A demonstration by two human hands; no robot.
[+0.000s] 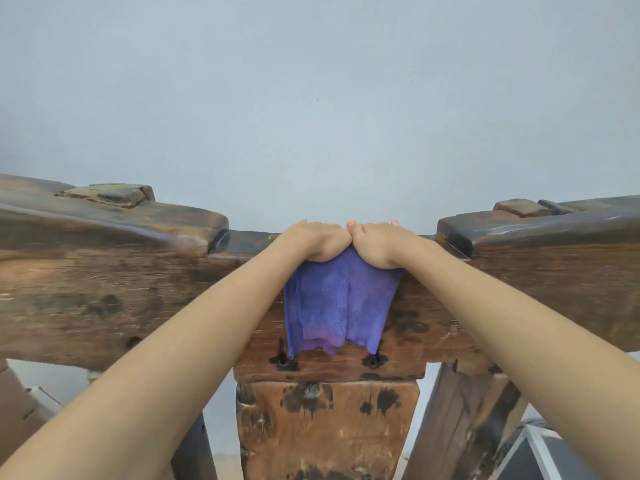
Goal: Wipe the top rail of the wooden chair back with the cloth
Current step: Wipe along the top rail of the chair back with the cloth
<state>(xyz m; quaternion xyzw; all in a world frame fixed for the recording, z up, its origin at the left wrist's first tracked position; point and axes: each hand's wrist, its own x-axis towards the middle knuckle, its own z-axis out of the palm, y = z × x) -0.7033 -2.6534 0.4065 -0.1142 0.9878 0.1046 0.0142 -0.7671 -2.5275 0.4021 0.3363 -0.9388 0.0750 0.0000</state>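
A dark wooden top rail [104, 271] is seen stretching across the frame against a pale grey wall [311, 81], with a wide centre slat [325, 427] below it. At the middle of the rail, a purple cloth [332, 306] is draped over the top edge and hangs down the near face, pinned by 2 bare hands set side by side and touching. The left hand [311, 240] is clenched over the cloth's left part, and the right hand [377, 242] is clenched over its right part.

Your chair's top rail [114, 289] carries the purple cloth [332, 306], draped over its low centre dip, hanging down the near face.
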